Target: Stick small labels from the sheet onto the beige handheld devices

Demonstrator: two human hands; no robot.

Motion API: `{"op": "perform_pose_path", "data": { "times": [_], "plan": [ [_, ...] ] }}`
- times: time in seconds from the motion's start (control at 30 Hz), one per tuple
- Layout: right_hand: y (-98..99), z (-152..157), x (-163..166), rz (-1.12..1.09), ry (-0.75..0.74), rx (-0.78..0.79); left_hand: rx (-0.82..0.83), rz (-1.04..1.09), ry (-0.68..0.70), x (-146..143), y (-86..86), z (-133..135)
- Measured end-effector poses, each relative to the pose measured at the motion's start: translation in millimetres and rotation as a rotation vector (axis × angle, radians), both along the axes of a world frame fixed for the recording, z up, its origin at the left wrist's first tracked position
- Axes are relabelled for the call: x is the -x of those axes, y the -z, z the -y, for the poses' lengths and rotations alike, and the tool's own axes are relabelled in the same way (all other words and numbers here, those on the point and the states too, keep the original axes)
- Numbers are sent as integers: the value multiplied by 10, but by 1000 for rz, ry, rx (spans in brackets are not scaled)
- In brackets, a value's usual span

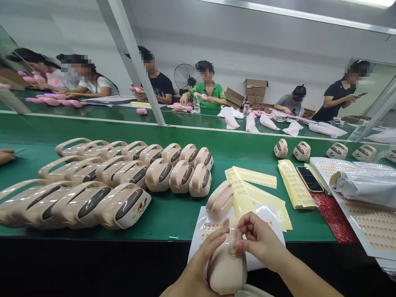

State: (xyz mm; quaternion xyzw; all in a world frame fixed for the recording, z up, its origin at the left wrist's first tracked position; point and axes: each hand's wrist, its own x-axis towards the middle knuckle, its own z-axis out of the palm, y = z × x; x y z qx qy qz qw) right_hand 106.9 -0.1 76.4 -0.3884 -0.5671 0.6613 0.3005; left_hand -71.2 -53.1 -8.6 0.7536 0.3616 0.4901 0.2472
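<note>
Left hand: wrapped around a beige plastic shell, held at the near table edge. Right hand: fingertips pinched on the shell's top, possibly pressing a small sticker; too small to tell. Sticker sheet: white, lying under a second shell. Yellow backing strips: just beyond. Finished shells: rows at left on the green belt. Phone: right. Workers: seated across.

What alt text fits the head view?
Two bare hands hold a beige handled casing: the left hand cradles it, the right hand presses its fingers on its front. Rows of matching casings and yellow sticker sheets lie on the green belt.
</note>
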Motion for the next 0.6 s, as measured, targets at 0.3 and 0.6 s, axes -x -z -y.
{"op": "perform_pose_path", "data": {
  "times": [0.3,0.6],
  "plan": [
    [-187,27,-11,159,-92,-105,-44,-37,36,21,-88,11],
    [181,171,-65,306,35,-777,-185,-2,42,33,60,-64]
  ]
}}
